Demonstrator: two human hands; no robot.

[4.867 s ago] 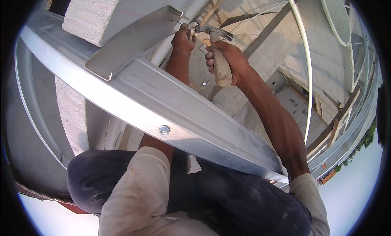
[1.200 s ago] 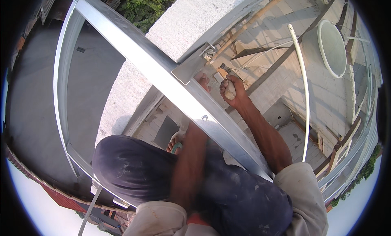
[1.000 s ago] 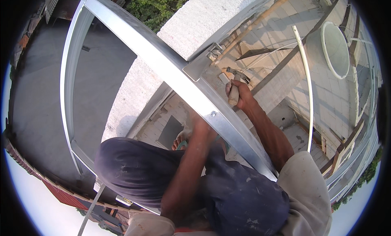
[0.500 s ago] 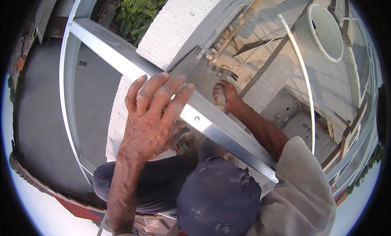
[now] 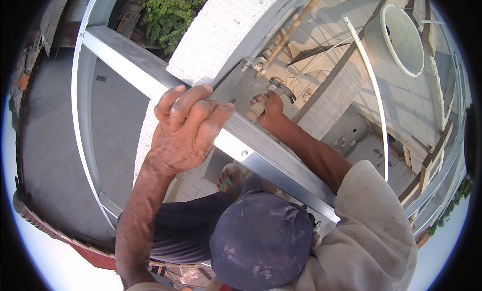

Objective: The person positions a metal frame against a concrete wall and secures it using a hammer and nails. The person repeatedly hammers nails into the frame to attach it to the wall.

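Observation:
A shiny light-metal channel [image 5: 281, 165] runs slantwise across the middle, over the top of a white block wall [image 5: 221, 35]. My left hand [image 5: 183, 133] lies over this channel, its fingers bent round the far edge. A small screw head [image 5: 244, 153] shows in the channel's face, just right of that hand. Beyond the channel, my right hand [image 5: 271, 106] is closed around the handle of a claw hammer [image 5: 282, 88]. The hammer's head points away and to the right, apart from the channel; part of its handle is hidden by the fingers.
Another metal channel [image 5: 79, 95] meets the first at the left. Near the wall's inner side sits a small metal bracket [image 5: 248, 65]. A white pipe [image 5: 374, 87] stands at the right, with a pale bucket [image 5: 404, 45] behind it. Far below lies a dark grey slab [image 5: 50, 130].
My right hand has shifted slightly left and farther away, turning the hammer so its head tilts right. The fingers of my left hand have curled more tightly over the channel.

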